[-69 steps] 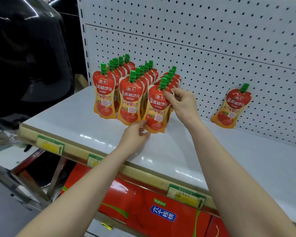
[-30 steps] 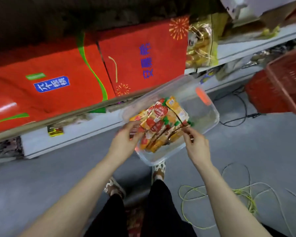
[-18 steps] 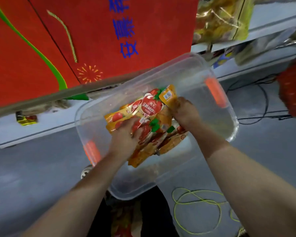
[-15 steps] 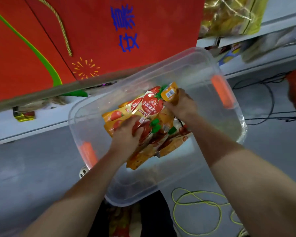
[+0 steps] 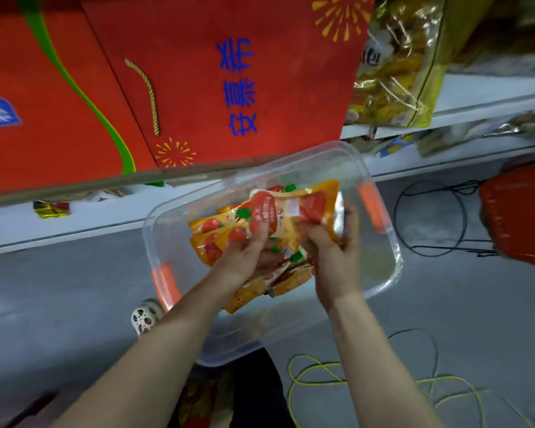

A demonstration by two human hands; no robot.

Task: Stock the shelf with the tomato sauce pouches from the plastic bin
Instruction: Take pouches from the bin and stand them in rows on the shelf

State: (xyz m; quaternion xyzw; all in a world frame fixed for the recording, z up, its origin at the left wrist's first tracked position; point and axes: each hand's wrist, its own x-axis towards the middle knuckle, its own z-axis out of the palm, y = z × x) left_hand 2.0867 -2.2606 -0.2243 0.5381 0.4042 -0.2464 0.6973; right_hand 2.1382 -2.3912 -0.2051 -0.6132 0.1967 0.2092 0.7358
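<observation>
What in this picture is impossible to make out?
Head view:
Number of tomato sauce pouches: they overlap, and the left hand and right hand cover them.
Pouch lettering: motion-blurred.
Pouches low in the plastic bin: hidden under the gripped bundle.
The red basket: cut off by the right edge.

We note a grey floor (image 5: 59, 304) under the grip. Red cartons (image 5: 198, 88) sit shelved beyond it, yellow bags (image 5: 396, 72) beyond-right. A black cable (image 5: 430, 217) and a red basket (image 5: 519, 217) lie right, a yellow-green cord (image 5: 322, 375) nearer us.
</observation>
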